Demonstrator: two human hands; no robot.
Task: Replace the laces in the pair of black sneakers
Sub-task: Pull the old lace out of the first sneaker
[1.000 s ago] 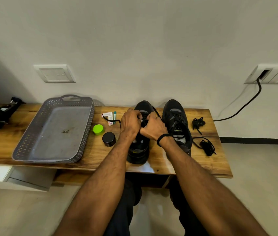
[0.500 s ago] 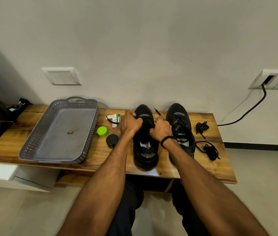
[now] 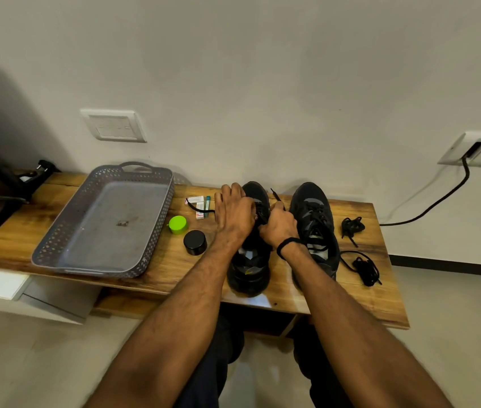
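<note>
Set on the bench (image 3: 159, 260), left sneaker (image 3: 249, 269), long axis running from front edge to wall, toe toward the wall. Right sneaker (image 3: 312, 219) just beside, parallel. Left hand (image 3: 234, 213) curled on the lace (image 3: 276, 198) over the eyelets; right hand (image 3: 279, 223) pinching the lace, tip aimed wallward.

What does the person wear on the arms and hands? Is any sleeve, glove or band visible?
Both forearms are bare, with no sleeve in view. The left hand and the right hand have no gloves. The only item worn is a thin black band around the right wrist.
</note>
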